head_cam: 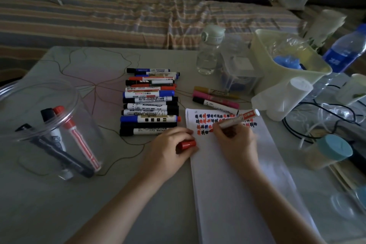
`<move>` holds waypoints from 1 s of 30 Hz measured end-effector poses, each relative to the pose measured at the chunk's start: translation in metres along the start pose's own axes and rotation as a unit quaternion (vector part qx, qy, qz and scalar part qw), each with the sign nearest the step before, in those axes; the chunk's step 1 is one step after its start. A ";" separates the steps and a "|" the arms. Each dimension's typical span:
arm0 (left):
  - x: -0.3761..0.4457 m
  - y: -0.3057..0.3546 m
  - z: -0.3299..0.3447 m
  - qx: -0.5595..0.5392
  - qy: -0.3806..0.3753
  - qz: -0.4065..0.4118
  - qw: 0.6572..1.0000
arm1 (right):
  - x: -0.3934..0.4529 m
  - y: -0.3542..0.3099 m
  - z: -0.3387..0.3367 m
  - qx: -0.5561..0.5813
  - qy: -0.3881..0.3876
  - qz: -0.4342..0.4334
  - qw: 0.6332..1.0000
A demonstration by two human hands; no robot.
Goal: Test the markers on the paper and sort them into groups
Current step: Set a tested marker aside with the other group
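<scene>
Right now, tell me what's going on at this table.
A person is testing markers. The right hand holds an uncapped red marker with its tip on the paper strip, adding to rows of red, blue and black test marks. The left hand grips the red cap beside the paper. A long row of markers lies beside the paper, three more lie above it, and a few stand in a clear plastic tub.
</scene>
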State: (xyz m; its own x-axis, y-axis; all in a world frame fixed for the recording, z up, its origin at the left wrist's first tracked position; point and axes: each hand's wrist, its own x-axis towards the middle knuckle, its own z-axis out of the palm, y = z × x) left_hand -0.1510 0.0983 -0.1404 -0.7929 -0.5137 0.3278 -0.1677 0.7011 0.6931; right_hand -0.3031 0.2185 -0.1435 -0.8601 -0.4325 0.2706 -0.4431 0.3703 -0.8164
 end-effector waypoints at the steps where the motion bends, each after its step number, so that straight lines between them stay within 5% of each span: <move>1: 0.000 0.000 0.000 0.000 -0.002 0.001 1.000 | 0.000 0.000 0.000 -0.004 0.003 -0.002 1.000; 30: 0.000 0.003 -0.002 0.008 -0.005 0.014 1.000 | -0.001 0.000 0.000 0.009 0.001 -0.019 1.000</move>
State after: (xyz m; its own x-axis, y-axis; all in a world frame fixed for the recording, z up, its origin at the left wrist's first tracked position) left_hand -0.1503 0.0991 -0.1371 -0.8031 -0.4885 0.3411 -0.1536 0.7229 0.6737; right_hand -0.3021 0.2193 -0.1434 -0.8436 -0.4440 0.3020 -0.4700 0.3383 -0.8152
